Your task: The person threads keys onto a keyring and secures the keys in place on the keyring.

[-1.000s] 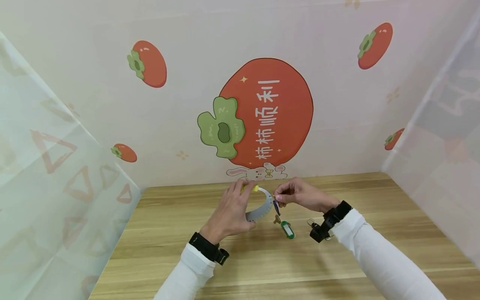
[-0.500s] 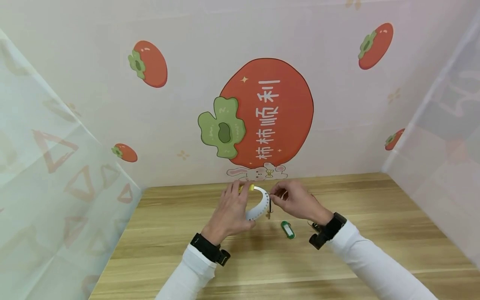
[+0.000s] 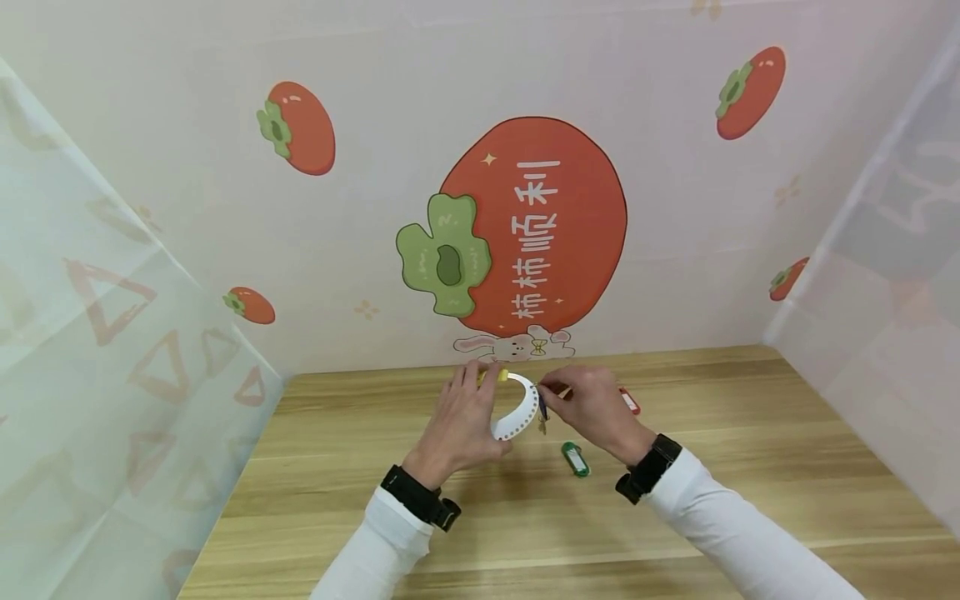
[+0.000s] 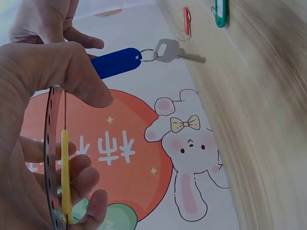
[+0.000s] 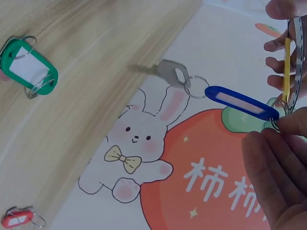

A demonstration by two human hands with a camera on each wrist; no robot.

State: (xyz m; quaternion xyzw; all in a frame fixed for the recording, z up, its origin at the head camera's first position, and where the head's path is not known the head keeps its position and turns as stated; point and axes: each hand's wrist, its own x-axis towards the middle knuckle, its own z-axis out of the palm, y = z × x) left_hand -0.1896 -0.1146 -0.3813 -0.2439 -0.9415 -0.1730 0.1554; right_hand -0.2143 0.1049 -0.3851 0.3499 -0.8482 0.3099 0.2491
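My left hand (image 3: 459, 421) holds a white crescent-shaped plate (image 3: 527, 411) with a row of small holes along its outer edge and a yellow bar (image 3: 504, 376). In the left wrist view the plate stands edge-on between thumb and fingers. My right hand (image 3: 592, 408) is at the plate's right edge, pinching a metal split ring (image 5: 279, 108) at the end of a blue key tag (image 5: 242, 103). From the tag's other end a silver key (image 5: 172, 73) hangs above the table on its own ring. Whether the split ring passes through a hole cannot be made out.
On the wooden table (image 3: 360, 508) lie a green key tag (image 3: 576, 459), near the middle, and a red key tag (image 3: 629, 401), just behind my right hand. A printed backdrop (image 3: 345, 233) rises at the table's far edge, with side sheets left and right.
My right hand has shifted slightly left with the blue tag and key, up against the plate's edge. The red tag has come into view. The left hand stays nearly still; the plate's face has turned slightly.
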